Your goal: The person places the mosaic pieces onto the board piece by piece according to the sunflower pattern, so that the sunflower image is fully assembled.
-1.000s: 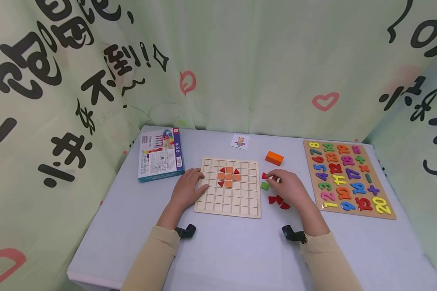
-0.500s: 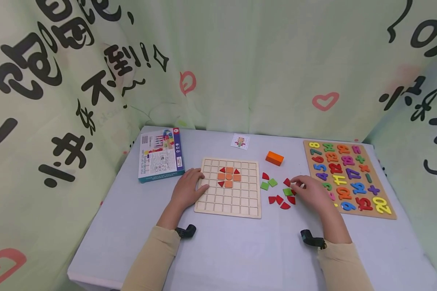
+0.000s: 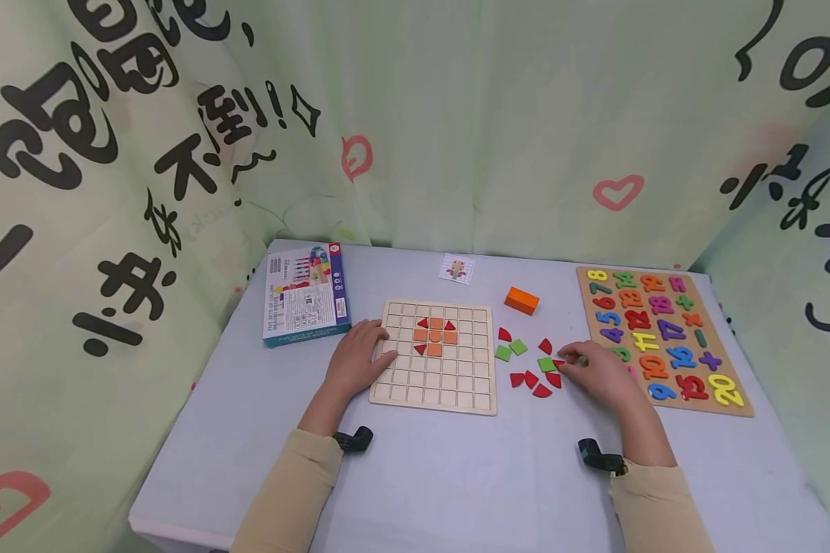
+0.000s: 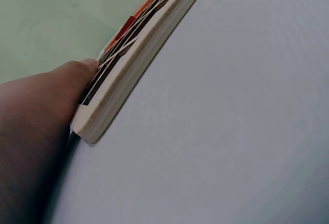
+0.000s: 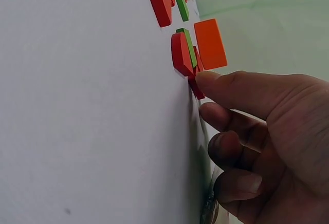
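My left hand (image 3: 356, 355) rests along the left edge of a wooden grid board (image 3: 432, 392), its thumb lying on top. On the board, orange squares form a cross around an orange round piece (image 3: 435, 336), with red triangles (image 3: 449, 326) at some of its corners. To the right of the board, my right hand (image 3: 598, 372) pinches a red piece (image 5: 195, 88) low over the tabletop, and the fingers partly cover it. Close to that hand lie a green square (image 3: 546, 365) and several loose red quarter-round pieces (image 3: 542, 392).
An orange block (image 3: 522, 300) and a small pattern card (image 3: 456, 269) are behind the pieces. At the right lies a number puzzle board (image 3: 692, 338), partly under the right hand's outline. A boxed game (image 3: 304, 296) sits back left. Curtains (image 3: 415, 138) enclose the table.
My right hand has moved right, away from beside the board, uncovering green squares and red pieces; over the last half second it shifted only slightly. The left hand has stayed on the board.
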Demonstrator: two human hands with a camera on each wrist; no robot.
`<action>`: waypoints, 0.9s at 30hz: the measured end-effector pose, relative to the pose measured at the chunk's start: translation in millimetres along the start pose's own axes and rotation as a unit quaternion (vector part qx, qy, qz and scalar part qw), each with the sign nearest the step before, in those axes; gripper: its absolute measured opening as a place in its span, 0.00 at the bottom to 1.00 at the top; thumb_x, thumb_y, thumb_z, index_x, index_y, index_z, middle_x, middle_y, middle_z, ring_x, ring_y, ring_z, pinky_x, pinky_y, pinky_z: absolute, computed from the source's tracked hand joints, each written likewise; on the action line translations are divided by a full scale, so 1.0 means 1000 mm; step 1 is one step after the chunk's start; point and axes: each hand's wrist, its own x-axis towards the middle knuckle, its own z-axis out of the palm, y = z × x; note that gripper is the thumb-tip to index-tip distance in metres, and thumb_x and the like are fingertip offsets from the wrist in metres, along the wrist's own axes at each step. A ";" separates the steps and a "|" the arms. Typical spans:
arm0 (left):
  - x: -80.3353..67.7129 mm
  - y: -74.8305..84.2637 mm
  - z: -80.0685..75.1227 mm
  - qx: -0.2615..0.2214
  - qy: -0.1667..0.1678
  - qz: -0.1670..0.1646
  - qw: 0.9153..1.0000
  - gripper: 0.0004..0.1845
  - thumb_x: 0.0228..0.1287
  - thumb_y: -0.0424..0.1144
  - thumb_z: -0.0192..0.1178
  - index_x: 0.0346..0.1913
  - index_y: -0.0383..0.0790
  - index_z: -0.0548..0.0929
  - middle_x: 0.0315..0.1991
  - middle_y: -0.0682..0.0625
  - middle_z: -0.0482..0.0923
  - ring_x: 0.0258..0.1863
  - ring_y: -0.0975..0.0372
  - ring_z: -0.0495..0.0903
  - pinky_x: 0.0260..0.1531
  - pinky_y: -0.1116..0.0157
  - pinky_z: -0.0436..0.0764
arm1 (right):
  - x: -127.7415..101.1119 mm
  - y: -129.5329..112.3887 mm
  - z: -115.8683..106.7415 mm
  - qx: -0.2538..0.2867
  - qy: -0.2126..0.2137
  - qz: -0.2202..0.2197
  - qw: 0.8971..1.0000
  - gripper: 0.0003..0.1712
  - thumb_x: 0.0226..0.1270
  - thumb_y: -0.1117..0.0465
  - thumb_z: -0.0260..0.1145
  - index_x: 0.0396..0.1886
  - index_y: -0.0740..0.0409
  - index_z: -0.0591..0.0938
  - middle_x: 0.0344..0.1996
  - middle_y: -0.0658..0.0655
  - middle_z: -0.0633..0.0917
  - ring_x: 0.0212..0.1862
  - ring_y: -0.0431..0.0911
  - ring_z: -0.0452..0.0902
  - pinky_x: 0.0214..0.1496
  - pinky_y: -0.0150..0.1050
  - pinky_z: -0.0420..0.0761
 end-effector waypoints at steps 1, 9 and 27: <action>0.000 0.000 0.000 0.000 0.001 0.000 1.000 0.24 0.67 0.60 0.58 0.56 0.49 0.77 0.73 0.50 0.66 0.75 0.54 0.61 0.75 0.52 0.63 | 0.001 0.001 0.000 0.000 0.000 -0.001 1.000 0.18 0.69 0.54 0.66 0.55 0.55 0.82 0.42 0.58 0.82 0.44 0.51 0.73 0.43 0.42 0.78; 0.001 -0.001 0.001 0.002 -0.001 -0.001 1.000 0.23 0.67 0.61 0.58 0.55 0.49 0.77 0.73 0.50 0.66 0.75 0.54 0.61 0.75 0.52 0.63 | 0.004 0.004 0.002 -0.005 -0.005 -0.003 1.000 0.17 0.66 0.52 0.68 0.52 0.52 0.83 0.43 0.57 0.81 0.45 0.51 0.73 0.43 0.43 0.78; 0.001 0.000 0.002 -0.003 -0.005 -0.015 1.000 0.23 0.66 0.61 0.58 0.55 0.50 0.77 0.74 0.51 0.65 0.76 0.54 0.59 0.76 0.51 0.61 | 0.003 0.005 0.007 -0.003 0.009 -0.002 1.000 0.17 0.66 0.51 0.68 0.49 0.55 0.83 0.44 0.59 0.81 0.46 0.53 0.73 0.46 0.48 0.79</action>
